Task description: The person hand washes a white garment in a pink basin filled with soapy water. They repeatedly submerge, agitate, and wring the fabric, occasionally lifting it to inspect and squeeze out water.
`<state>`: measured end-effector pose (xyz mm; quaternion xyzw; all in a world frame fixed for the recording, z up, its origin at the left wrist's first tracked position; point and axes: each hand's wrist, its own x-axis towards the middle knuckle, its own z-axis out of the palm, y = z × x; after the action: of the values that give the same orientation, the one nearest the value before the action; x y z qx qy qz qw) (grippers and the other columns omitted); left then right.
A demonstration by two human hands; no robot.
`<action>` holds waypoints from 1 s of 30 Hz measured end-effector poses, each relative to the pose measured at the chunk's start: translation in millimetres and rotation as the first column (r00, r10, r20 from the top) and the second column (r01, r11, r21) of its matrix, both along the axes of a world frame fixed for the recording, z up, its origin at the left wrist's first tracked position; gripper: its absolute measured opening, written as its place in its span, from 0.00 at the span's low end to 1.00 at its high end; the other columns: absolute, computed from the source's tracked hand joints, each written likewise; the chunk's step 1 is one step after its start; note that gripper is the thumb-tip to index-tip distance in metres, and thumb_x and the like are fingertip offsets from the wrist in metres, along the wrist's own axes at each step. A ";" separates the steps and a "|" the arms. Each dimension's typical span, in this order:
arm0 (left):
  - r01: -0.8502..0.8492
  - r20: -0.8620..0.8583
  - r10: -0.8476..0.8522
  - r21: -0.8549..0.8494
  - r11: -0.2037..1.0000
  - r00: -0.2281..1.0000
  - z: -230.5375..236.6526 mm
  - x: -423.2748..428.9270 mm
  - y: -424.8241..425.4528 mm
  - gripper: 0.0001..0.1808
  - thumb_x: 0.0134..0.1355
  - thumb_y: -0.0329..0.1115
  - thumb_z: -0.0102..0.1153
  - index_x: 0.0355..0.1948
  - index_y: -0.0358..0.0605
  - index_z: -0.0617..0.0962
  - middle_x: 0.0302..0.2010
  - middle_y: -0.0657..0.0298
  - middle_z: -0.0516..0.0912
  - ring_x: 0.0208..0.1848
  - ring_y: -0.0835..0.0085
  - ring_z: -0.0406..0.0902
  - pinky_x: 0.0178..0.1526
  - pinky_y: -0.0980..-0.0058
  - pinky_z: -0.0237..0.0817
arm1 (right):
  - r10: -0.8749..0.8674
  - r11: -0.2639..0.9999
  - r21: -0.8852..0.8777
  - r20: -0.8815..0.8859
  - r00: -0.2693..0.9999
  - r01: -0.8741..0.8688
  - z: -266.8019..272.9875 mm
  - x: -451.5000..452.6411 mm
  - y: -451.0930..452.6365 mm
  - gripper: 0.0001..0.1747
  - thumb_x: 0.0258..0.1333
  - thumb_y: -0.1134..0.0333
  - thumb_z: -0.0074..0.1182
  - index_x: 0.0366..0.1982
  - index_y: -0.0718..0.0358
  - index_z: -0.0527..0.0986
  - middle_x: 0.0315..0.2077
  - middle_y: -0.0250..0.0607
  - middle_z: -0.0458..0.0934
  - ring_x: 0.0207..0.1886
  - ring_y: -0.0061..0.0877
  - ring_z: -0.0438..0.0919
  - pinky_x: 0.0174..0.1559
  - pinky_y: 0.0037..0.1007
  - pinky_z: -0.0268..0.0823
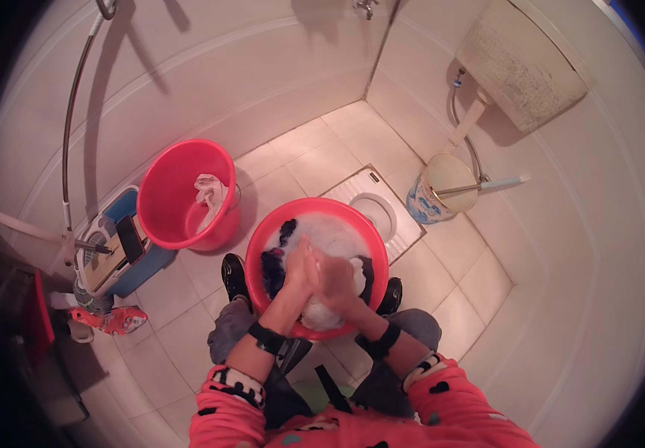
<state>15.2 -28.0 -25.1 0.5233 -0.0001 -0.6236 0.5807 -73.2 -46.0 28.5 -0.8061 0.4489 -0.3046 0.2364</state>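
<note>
Between my knees stands a round red plastic basin (254,241) holding sudsy water (336,235). Dark cloth (273,271) lies along its left side, and another dark piece (367,274) is at the right. White cloth (322,316) shows near the front rim. My left hand (302,269) and my right hand (336,280) are pressed together above the suds, palm against palm. The right hand is blurred. Whether anything is caught between the palms cannot be seen.
A red bucket (154,190) with a whitish cloth (210,196) inside stands left of the basin. Beyond the basin is a squat toilet (375,210), with a patterned bucket (429,199) to its right. A blue-grey mop bucket (154,266) and an orange packet (123,321) are at the left.
</note>
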 end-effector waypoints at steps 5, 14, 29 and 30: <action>0.022 0.002 -0.022 -0.033 0.999 1.000 14.6 -24.9 5.8 0.25 0.66 0.51 0.43 0.45 0.38 0.78 0.39 0.61 0.79 0.39 0.77 0.73 0.40 0.75 0.65 | -0.112 0.970 -0.220 -0.044 0.993 0.100 3.9 -2.9 -10.8 0.12 0.53 0.61 0.49 0.23 0.61 0.74 0.14 0.51 0.73 0.20 0.47 0.74 0.23 0.46 0.64; -0.015 0.153 0.005 0.064 0.998 0.988 26.7 -1.9 -3.0 0.24 0.66 0.51 0.42 0.35 0.39 0.78 0.26 0.66 0.77 0.27 0.77 0.72 0.29 0.74 0.64 | 0.046 0.999 -0.019 -0.067 0.997 -0.047 4.8 -0.9 -1.7 0.10 0.51 0.62 0.50 0.28 0.60 0.75 0.14 0.49 0.73 0.20 0.46 0.74 0.22 0.44 0.64; -0.067 0.046 0.068 -0.022 0.998 0.997 31.9 -21.6 1.6 0.23 0.65 0.52 0.45 0.26 0.43 0.77 0.21 0.65 0.73 0.26 0.80 0.69 0.29 0.75 0.61 | -0.111 0.993 -0.030 -0.016 0.994 0.111 4.0 -2.6 -6.3 0.17 0.59 0.58 0.44 0.23 0.63 0.75 0.15 0.55 0.72 0.18 0.48 0.73 0.24 0.44 0.63; -0.083 0.102 0.084 -0.021 0.996 0.991 32.2 -26.9 3.1 0.23 0.65 0.52 0.45 0.27 0.42 0.77 0.21 0.65 0.74 0.26 0.80 0.69 0.29 0.75 0.61 | -0.110 0.994 0.008 0.023 0.994 0.110 3.6 -3.8 -10.5 0.17 0.59 0.59 0.44 0.23 0.63 0.75 0.15 0.55 0.72 0.19 0.48 0.73 0.24 0.43 0.63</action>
<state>-11.7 -24.9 7.1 0.5496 -0.0133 -0.5709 0.6098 -77.1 -56.5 32.1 -0.7758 0.4909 -0.3249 0.2273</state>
